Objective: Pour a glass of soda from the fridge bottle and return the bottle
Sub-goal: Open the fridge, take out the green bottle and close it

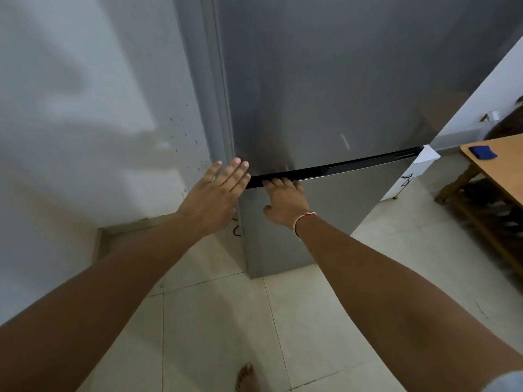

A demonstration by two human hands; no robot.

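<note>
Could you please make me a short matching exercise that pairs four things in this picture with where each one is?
Things:
1. left hand
2. right hand
3. blue cloth
4. bracelet

Places:
A. on the wooden table
B. fingers tucked into the dark gap between the two fridge doors
C. around the right wrist
D. open and flat at the fridge's left edge

Pairs: 1-D, 2-B, 3-A, 4-C
</note>
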